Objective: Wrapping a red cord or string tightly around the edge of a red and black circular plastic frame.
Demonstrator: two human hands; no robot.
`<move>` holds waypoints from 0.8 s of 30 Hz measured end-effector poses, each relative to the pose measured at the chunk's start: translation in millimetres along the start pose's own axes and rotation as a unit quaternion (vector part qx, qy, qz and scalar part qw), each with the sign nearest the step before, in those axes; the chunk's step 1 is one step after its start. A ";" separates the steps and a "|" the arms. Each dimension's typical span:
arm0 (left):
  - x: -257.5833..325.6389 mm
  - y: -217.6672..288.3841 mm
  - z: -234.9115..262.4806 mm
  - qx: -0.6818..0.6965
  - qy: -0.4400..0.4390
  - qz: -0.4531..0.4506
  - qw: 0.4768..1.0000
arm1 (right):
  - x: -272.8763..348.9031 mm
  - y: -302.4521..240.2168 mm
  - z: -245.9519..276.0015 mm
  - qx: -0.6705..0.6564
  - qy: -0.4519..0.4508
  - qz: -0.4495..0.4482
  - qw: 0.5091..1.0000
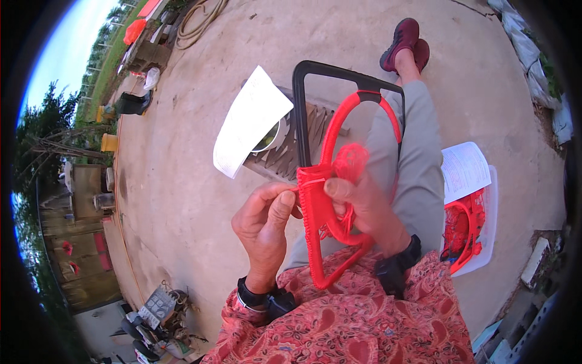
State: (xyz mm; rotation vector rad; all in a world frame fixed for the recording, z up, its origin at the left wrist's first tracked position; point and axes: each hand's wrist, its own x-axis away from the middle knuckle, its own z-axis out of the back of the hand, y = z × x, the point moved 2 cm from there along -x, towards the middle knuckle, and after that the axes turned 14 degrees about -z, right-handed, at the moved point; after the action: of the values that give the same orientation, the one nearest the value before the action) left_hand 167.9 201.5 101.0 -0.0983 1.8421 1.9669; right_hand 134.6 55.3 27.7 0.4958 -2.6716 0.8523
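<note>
Black frame [298, 109], bar-shaped and part bound in red, stands in front of the torso, above the lap. Long axis runs away from the body toward the feet, leaning slightly left at its far end. Far part bare black; near part covered by a red cord wrapping [310, 236] with a ridged outer edge. A red loop [331, 130] curves inside the far opening, meeting a dark section at its top.

Key relation: the bound left bar lies between the hands. Left hand [264, 215] is just outside it, thumb and forefinger closed in a pinch, apparently on a thin red strand at the bar's edge. Right hand [367, 209] is over the opening, fingers curled around a bundle of red cord [350, 162]; blurred, exact grip and any contact with the frame not readable. Left hand is nearer the outer edge.

In the way: bundle and loose strands fill much of the opening.

Outward: grey-trousered legs [418, 139] behind the frame; left, a white sheet [251, 124] partly over a ridged grey-brown object [285, 165]. Right, a translucent tub [493, 212] holding red cord pieces [464, 227], printed paper [465, 171] at its far end. Concrete floor [188, 182] beneath.
</note>
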 end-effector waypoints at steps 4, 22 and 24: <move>-1.2 -0.9 -0.9 0.030 -0.004 0.009 1.000 | 2.1 6.8 -1.8 0.004 0.006 -0.010 1.000; 0.6 -9.6 -5.6 0.220 0.062 0.109 0.967 | 3.6 9.2 -5.6 -0.115 -0.012 -0.034 0.993; 0.0 -9.3 -4.3 0.205 0.065 0.115 0.970 | 12.5 -0.3 2.5 -0.038 0.036 -0.015 0.999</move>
State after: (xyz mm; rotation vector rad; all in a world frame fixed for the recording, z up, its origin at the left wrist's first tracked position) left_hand 170.3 197.5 91.8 0.1221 2.4021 1.7075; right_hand 123.1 50.7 30.6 0.4778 -2.6121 0.7432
